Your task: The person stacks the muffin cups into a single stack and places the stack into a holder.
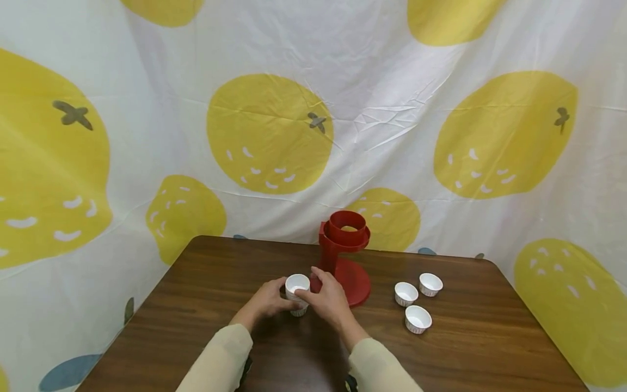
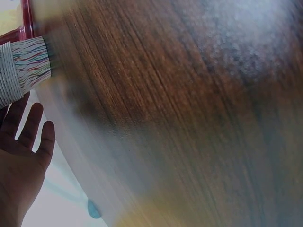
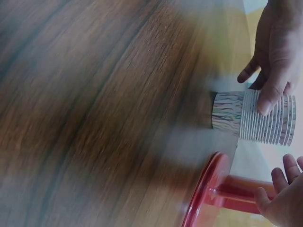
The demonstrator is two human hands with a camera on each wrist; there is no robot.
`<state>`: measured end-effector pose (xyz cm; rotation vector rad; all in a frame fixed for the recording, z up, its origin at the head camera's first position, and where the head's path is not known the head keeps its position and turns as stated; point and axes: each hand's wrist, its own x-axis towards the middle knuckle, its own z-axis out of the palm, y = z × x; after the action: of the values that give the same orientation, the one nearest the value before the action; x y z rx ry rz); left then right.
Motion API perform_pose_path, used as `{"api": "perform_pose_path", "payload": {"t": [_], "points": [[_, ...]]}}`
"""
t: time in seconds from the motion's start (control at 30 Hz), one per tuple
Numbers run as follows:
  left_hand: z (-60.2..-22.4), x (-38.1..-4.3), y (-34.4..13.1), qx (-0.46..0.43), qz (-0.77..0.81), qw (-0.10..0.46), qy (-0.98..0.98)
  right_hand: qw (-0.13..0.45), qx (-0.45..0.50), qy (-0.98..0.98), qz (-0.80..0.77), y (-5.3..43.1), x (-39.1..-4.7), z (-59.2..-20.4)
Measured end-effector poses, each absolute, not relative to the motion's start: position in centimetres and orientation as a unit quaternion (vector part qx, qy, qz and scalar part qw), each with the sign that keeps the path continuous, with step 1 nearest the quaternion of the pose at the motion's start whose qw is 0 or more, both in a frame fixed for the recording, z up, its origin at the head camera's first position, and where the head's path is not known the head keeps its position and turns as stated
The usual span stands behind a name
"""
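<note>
A tall stack of nested white baking cups (image 1: 297, 282) stands on the table, wavy coloured lines printed on its sides. My left hand (image 1: 270, 300) grips the stack from the left; in the right wrist view its thumb (image 3: 270, 97) lies across the ridged rims. Other fingers of that hand are hidden behind the cups there. On the stack's other side my right hand (image 1: 329, 296) is held with its fingers spread, and the right wrist view shows a gap between those fingers (image 3: 279, 179) and the stack. Nothing is in the right hand.
Just behind my right hand stands a red stand (image 1: 355, 280) with a round base and a ring-shaped holder on top. Three single white cups (image 1: 418, 319) sit to the right on the brown wooden table (image 1: 470, 337). A lemon-print cloth (image 1: 372, 136) hangs behind the table.
</note>
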<state>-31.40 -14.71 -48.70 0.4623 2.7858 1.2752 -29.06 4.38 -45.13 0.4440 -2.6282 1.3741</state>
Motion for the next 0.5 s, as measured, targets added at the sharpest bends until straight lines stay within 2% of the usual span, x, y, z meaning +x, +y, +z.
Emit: {"api": "perform_pose_path", "payload": {"t": [0.5], "points": [[-48.6,-31.3,-14.6,0.16,0.414,0.009,0.896,0.092,0.135,-0.878,0.45,6.7,-28.7,-46.0]]}}
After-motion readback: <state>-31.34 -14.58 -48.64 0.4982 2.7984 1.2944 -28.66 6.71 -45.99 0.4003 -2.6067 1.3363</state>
